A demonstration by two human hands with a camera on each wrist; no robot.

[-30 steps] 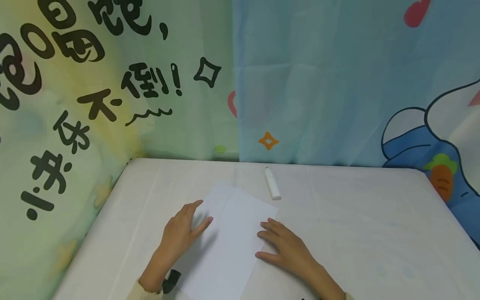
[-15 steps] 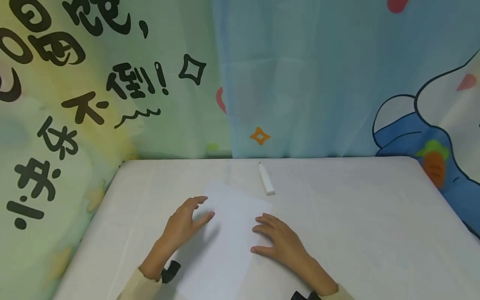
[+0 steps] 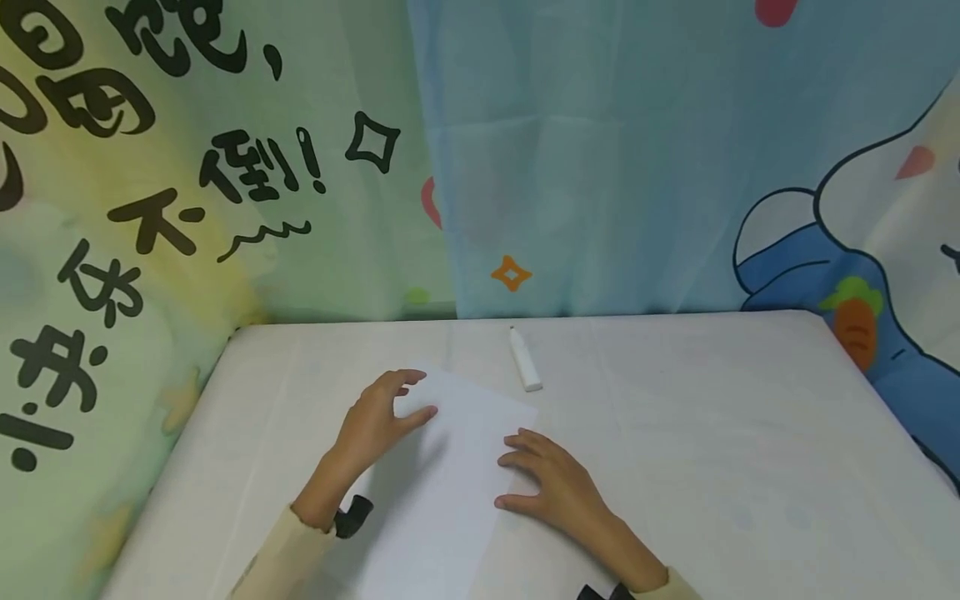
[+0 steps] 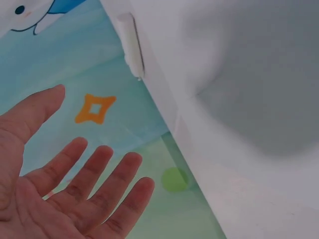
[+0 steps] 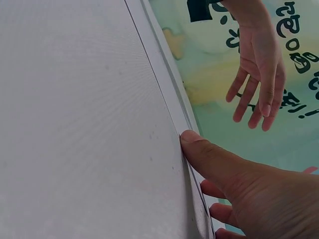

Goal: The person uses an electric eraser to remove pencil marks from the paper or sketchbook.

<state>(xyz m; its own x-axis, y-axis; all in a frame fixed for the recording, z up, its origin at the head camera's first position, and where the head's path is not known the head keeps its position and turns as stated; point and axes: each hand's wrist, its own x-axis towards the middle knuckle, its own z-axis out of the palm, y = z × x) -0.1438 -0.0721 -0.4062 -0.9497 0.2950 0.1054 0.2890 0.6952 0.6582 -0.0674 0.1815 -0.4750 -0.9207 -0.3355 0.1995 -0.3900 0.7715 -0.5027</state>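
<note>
A blank white sheet of paper [image 3: 450, 492] lies at an angle on the white table. My left hand [image 3: 375, 421] hovers over its left side, fingers relaxed and holding nothing; in the left wrist view the hand [image 4: 84, 194] shows its palm and spread fingers. On the opposite side, my right hand [image 3: 551, 479] rests with its fingertips at the paper's right edge. From the right wrist, the thumb [image 5: 199, 147] and several fingertips line up along that edge, not curled round it. A white tube with a tapered tip [image 3: 526, 360] lies beyond the paper, away from both hands.
The white-covered table [image 3: 712, 442] ends at the back against a printed curtain [image 3: 600, 167]. Each wrist wears a black strap, the left strap [image 3: 352, 517] hanging close over the paper.
My left hand has risen and moved forward over the paper, its shadow shifting with it. The right hand stays at the right edge. The head view has swung slightly to the right.
</note>
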